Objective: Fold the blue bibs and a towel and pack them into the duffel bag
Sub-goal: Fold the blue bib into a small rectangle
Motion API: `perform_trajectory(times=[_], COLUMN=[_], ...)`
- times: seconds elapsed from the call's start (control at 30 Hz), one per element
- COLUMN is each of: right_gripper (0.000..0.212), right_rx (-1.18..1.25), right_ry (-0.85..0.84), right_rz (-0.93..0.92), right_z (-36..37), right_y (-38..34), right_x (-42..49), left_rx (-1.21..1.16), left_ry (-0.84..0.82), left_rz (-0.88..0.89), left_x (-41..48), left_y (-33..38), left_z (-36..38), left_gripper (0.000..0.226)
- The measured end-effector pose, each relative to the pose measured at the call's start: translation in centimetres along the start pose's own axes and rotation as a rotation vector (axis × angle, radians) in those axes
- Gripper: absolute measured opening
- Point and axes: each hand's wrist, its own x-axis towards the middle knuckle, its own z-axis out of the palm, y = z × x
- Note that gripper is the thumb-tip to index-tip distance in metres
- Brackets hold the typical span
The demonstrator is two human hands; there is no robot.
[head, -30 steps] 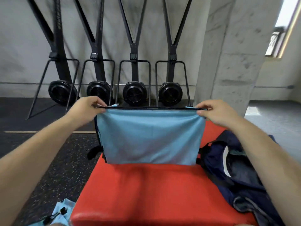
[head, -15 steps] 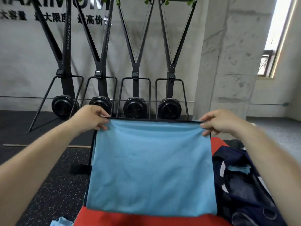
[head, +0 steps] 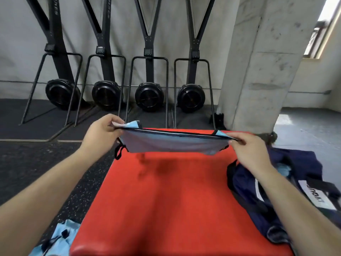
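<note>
Blue bib [head: 173, 144] is held stretched above the far end of the red mat [head: 166, 200], one top corner pinched by the left hand [head: 100, 134], the other by the right hand [head: 248, 151]; folding is judged midway; more blue cloth [head: 55, 241] waits on the floor, unfolded; the duffel bag [head: 276, 191] lies open on the right; its contents are mostly hidden by the forearm; no towel can be made out.
</note>
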Motion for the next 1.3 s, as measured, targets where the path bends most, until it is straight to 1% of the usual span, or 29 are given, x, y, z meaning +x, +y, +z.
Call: perform_trajectory(times=[0.07,0.13,0.2,0.27,0.33,0.37,0.4,0.47,0.53,0.63,0.77,0.9,0.97,1.0,1.07,1.1,1.13,1.2,1.23,1.27,1.3], right_gripper=[0.028,0.026,0.024,0.028,0.026,0.028,0.031,0.034,0.033,0.027,0.027,0.028,0.026,0.023,0.011,0.011,0.014,0.021,0.021,0.021,0.021], right_rx=[-0.028,-0.07,-0.198,-0.361,-0.511,-0.576,-0.621,-0.644,-0.632,-0.661,-0.802,-0.888,-0.932,-0.944,-0.937,-0.926,-0.917,-0.823,-0.688,-0.515,-0.361], right_ry=[-0.037,-0.134,-0.232,-0.296,-0.264,-0.245,-0.246,-0.325,-0.415,-0.501,-0.589,-0.664,-0.707,-0.724,-0.745,-0.742,-0.724,-0.646,-0.604,-0.598,-0.632], right_rz=[0.052,0.131,0.141,0.122,0.101,0.065,0.024,-0.014,0.002,0.046,0.078,0.136,0.184,0.221,0.284,0.29,0.248,0.04,-0.08,-0.169,-0.216], right_z=[2.1,4.5,6.6,8.0,8.5,8.7,8.9,9.2,9.3,9.3,9.5,9.6,9.6,9.6,9.7,9.9,10.2,11.5,12.4,13.3,14.2], right_y=[2.6,5.7,8.7,10.4,10.0,9.5,9.0,8.3,7.9,6.7,5.2,4.1,3.0,2.4,0.8,-0.3,-1.3,-2.8,-3.5,-4.3,-5.2], right_x=[-3.1,-7.1,-11.6,-15.4,-17.1,-17.2,-17.2,-16.9,-16.6,-15.8,-15.1,-14.5,-14.2,-14.1,-13.9,-13.9,-13.9,-14.4,-14.8,-15.4,-16.1], left_rx=[-0.09,-0.06,0.066,0.287,0.57,0.666,0.707,0.707,0.677,0.625,0.574,0.552,0.513,0.492,0.463,0.447,0.42,0.356,0.358,0.408,0.491], left_ry=[-0.037,-0.08,-0.144,-0.221,-0.223,-0.202,-0.195,-0.229,-0.285,-0.34,-0.428,-0.454,-0.495,-0.515,-0.56,-0.582,-0.59,-0.54,-0.48,-0.408,-0.339], left_rz=[-0.037,-0.061,-0.069,-0.05,0.03,0.101,0.176,0.3,0.353,0.315,0.299,0.277,0.234,0.191,0.091,0.057,0.036,0.028,0.055,0.098,0.118], left_x=[-2.9,-6.4,-10.4,-14.1,-16.4,-16.7,-16.7,-16.4,-16.2,-15.7,-14.8,-14.6,-14.7,-14.8,-15.1,-15.2,-15.3,-15.5,-15.6,-15.6,-15.5], left_y=[-2.9,-6.9,-11.0,-14.2,-15.4,-15.3,-15.4,-15.3,-15.6,-15.7,-15.1,-14.7,-14.1,-13.7,-13.1,-12.9,-12.8,-12.7,-12.9,-13.4,-14.0], left_z=[2.1,4.5,7.0,8.9,9.7,9.8,9.9,10.1,10.5,10.8,11.1,10.7,10.5,10.4,10.2,10.1,10.0,9.9,9.9,9.8,9.7], left_gripper=[0.034,0.042,0.04,0.032,0.022,0.02,0.021,0.027,0.034,0.035,0.031,0.027,0.024,0.022,0.022,0.025,0.026,0.02,0.018,0.016,0.018])
